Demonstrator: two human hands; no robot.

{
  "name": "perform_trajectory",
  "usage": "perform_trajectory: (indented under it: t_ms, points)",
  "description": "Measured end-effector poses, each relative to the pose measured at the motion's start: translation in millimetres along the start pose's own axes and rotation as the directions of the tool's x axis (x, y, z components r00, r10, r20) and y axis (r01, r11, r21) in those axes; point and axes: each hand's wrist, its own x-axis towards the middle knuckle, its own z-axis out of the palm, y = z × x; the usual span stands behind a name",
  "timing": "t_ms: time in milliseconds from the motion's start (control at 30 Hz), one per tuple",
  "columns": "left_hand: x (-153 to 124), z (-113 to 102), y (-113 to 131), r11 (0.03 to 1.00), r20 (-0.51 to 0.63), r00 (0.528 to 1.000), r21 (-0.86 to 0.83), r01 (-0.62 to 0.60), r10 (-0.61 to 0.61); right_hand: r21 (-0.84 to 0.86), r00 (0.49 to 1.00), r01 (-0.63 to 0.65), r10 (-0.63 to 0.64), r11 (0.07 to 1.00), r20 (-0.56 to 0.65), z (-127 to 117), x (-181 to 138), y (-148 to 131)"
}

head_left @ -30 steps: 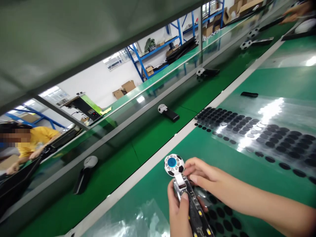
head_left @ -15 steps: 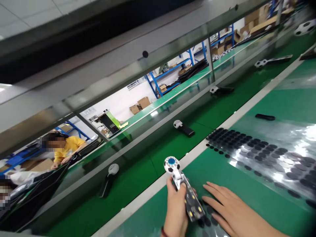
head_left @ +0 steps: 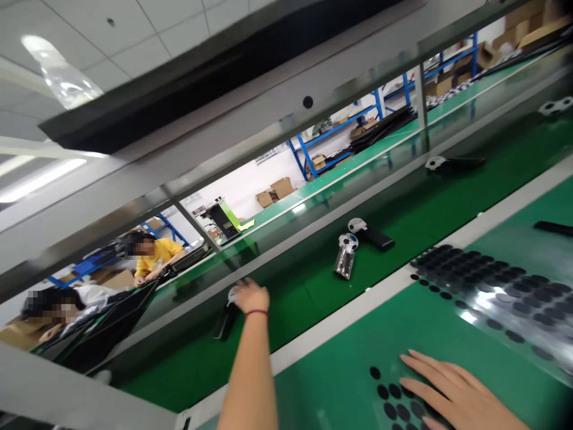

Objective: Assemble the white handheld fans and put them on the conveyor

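Observation:
My left hand [head_left: 253, 297] reaches across the green belt, fingers stretched over the white round head of a black-handled device [head_left: 226, 319]. Whether the fingertips touch the head cannot be made out. Lying on the belt is a device with a soccer-ball-patterned head and a see-through or shiny body [head_left: 344, 263]. Just behind it rests another black-handled device [head_left: 378, 237]. My right hand [head_left: 452, 388] is open, fingers spread low over the green tabletop [head_left: 340, 364], beside and partly over a sheet of black round pads [head_left: 396, 401].
A larger sheet of black discs [head_left: 487, 278] lies on the right. Farther along the belt [head_left: 286, 316] is another ball-headed device [head_left: 456, 163]. A metal beam [head_left: 224, 164] crosses above. Beyond the belt, a person in a yellow top [head_left: 159, 254] sits near another person [head_left: 62, 307].
My left hand has let go of the soccer-ball-headed device, which now lies on the belt, and has moved left to another device. My right hand stays by the pads. The view has shifted.

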Motion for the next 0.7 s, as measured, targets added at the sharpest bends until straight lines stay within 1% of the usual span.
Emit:
perform_trajectory:
  t_ms: [67, 133, 200, 267, 333, 400, 467, 533, 567, 600, 667, 700]
  points:
    - [13.8, -31.7, -38.7, 0.986, -0.059, 0.989, 0.092, 0.14, -0.135, 0.009, 0.998, -0.034, 0.033, 0.999, 0.058, -13.7, 1.6, -6.4]
    - [23.1, -50.6, -69.3, 0.965, -0.045, 0.972, 0.117, 0.234, -0.231, 0.025, 0.991, -0.071, 0.068, 0.997, 0.117, -26.5, 3.0, -13.1]
    - [28.0, -56.3, -87.7, 0.954, 0.0, 0.958, 0.094, 0.285, -0.286, 0.044, 0.986, -0.097, 0.091, 0.994, 0.138, -33.1, 4.1, -19.3]
    - [28.1, -52.5, -92.3, 0.95, 0.053, 0.948, 0.022, 0.312, -0.313, 0.051, 0.989, -0.121, 0.117, 0.991, 0.09, -32.2, 7.3, -26.0]
    - [22.0, -44.1, -84.7, 0.936, 0.123, 0.938, -0.106, 0.336, -0.323, 0.054, 0.994, -0.114, 0.113, 0.992, 0.01, -25.8, 15.0, -33.7]
    - [7.1, -34.5, -68.9, 0.886, 0.222, 0.928, -0.298, 0.356, -0.298, 0.058, 0.996, -0.086, 0.087, 0.995, -0.003, -17.8, 27.2, -41.7]
    - [-19.7, -25.6, -49.2, 0.77, 0.329, 0.918, -0.519, 0.371, -0.221, 0.065, 0.996, -0.077, 0.074, 0.995, 0.039, -11.4, 41.1, -47.5]
    - [-59.2, -17.8, -29.4, 0.599, 0.433, 0.894, -0.687, 0.411, -0.117, 0.071, 0.993, -0.1, 0.095, 0.992, 0.067, -7.5, 52.7, -49.7]
    - [-82.4, -14.0, -20.3, 0.515, 0.503, 0.862, -0.725, 0.458, -0.058, 0.077, 0.992, -0.111, 0.105, 0.991, 0.068, -6.3, 56.8, -49.7]
    - [-106.8, -10.0, -12.1, 0.443, 0.572, 0.82, -0.732, 0.517, -0.014, 0.085, 0.991, -0.12, 0.115, 0.989, 0.062, -5.3, 59.6, -49.2]
    - [-153.7, -0.6, 1.1, 0.332, 0.689, 0.723, -0.692, 0.641, 0.039, 0.106, 0.989, -0.14, 0.135, 0.985, 0.054, -3.3, 61.6, -47.9]
    - [-173.8, 4.9, 5.9, 0.284, 0.725, 0.686, -0.671, 0.684, 0.063, 0.115, 0.988, -0.154, 0.15, 0.981, 0.046, -2.1, 61.3, -47.4]
